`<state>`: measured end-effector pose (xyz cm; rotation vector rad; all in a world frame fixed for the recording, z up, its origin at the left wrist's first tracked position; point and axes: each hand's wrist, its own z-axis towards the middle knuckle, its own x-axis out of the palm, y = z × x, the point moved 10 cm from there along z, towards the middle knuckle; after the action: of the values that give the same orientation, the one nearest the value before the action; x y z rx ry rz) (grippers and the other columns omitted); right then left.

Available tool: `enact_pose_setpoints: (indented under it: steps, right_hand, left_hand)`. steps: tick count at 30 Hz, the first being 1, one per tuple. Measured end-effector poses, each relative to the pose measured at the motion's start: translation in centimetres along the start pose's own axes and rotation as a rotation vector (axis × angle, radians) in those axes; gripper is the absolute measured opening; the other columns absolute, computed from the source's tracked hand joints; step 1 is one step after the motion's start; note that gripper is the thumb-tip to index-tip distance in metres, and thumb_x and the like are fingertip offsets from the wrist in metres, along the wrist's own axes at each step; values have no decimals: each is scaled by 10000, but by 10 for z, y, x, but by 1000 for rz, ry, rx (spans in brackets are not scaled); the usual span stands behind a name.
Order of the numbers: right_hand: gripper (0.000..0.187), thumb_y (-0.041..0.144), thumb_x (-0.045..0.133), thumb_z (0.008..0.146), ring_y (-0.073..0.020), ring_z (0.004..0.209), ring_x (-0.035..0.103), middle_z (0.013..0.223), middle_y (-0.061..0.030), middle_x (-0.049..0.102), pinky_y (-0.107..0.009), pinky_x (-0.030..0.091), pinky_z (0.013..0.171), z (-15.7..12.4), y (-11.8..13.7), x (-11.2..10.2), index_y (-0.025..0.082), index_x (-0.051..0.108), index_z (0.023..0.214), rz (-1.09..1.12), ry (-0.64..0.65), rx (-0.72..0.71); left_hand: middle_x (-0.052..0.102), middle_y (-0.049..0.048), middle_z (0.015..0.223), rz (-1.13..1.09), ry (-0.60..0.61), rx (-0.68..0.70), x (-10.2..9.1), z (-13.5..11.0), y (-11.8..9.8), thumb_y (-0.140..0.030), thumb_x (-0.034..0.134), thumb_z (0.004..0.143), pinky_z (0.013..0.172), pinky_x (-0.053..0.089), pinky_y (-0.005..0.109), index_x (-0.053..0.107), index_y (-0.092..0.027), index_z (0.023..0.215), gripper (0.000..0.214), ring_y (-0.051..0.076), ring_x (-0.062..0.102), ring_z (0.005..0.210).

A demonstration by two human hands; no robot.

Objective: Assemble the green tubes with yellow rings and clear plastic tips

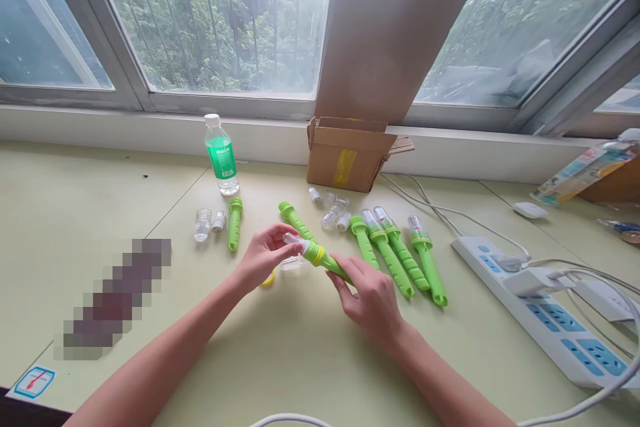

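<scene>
Over the middle of the table, my right hand (370, 290) is closed around the ribbed green handle of a light stick (337, 267). A yellow ring circles the handle's upper end, which tilts up to the left. My left hand (265, 257) pinches a white piece with a clear tip (295, 240) at that end; whether it is seated in the handle I cannot tell. Behind my hands lies another green handle (297, 220). Partly hidden below my left hand are a clear cover (293, 263) and a yellow ring (269, 279).
Right of my hands lie several green sticks (395, 263), some with clear covers. Loose clear and white pieces (333, 213) sit before a cardboard box (350, 153). A water bottle (221, 157) stands back left, near another green handle (235, 225). A corded power strip (545, 313) lies right.
</scene>
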<state>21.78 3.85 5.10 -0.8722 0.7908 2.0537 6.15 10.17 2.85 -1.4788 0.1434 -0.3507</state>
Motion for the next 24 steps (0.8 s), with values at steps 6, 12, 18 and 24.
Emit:
enact_pose_setpoints:
  steps: [6, 12, 18, 24]
  right_hand:
    - [267, 214, 448, 921, -152, 613, 619, 786, -60, 705, -237, 433, 559, -3, -1, 9, 137, 616, 1114, 134, 80, -11]
    - [253, 241, 548, 885, -162, 659, 620, 794, -62, 692, -248, 439, 591, -1, 3, -7, 157, 641, 1105, 41, -70, -50]
    - [273, 247, 526, 903, -156, 671, 621, 784, -56, 687, -239, 433, 593, -1, 3, -6, 168, 644, 1136, 1, -69, -68]
    - [276, 240, 564, 891, -145, 667, 605, 789, -47, 686, -234, 411, 581, -3, 5, -11, 186, 654, 1147, -25, -130, -72]
  left_hand:
    - [680, 110, 1036, 21, 73, 7, 7, -2, -6, -325, 740, 725, 821, 536, 330, 583, -157, 1007, 364, 202, 659, 926]
    - [669, 47, 779, 192, -51, 65, -4, -3, -9, -446, 587, 836, 688, 533, 274, 603, -155, 903, 299, 143, 640, 708]
    - [660, 45, 774, 285, -39, 83, -2, -4, -14, -427, 658, 779, 605, 533, 265, 626, -161, 957, 321, 150, 623, 675]
    - [653, 41, 782, 268, -66, 100, -6, -4, -16, -438, 589, 832, 543, 508, 237, 600, -167, 995, 316, 145, 618, 679]
